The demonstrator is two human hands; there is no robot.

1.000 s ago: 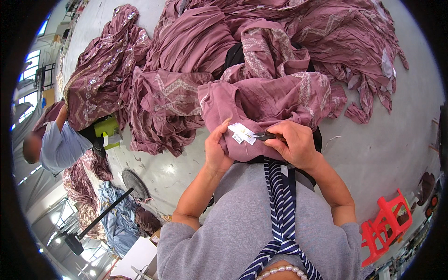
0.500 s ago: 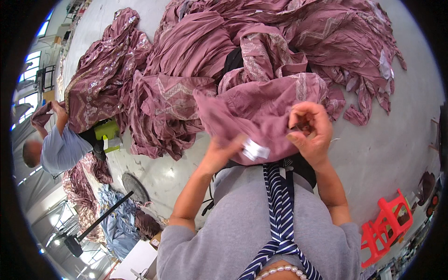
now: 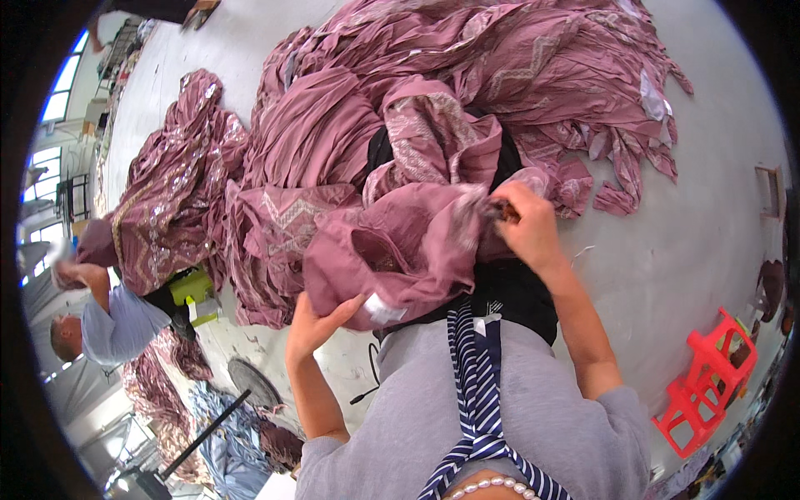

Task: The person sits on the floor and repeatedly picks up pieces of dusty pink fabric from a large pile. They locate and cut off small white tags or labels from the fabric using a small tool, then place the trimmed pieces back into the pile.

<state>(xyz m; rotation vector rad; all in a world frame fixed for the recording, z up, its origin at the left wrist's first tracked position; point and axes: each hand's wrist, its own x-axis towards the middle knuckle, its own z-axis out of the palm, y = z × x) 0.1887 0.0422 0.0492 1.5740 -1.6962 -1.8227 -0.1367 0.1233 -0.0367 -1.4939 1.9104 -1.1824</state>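
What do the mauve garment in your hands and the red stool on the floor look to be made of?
Mauve garment: thin woven cloth, matte to faintly sheeny; it bunches and drapes in soft folds. Exact fibre unclear. Red stool: likely moulded plastic, given its uniform bright colour, smooth surface and open slotted frame.

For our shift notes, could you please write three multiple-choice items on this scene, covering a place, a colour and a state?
1. Where is the red plastic stool?
A. lower right floor
B. on the fabric heap
C. upper left

2. What colour is the bunched garment in hand?
A. blue
B. mauve-pink
C. green

3. How is the left hand?
A. hanging free
B. under the garment's lower edge
C. on the stool

Answers: 1 A, it stands on grey floor at right; 2 B, it matches the mauve heap; 3 B, the fingers touch cloth beside a white tag.
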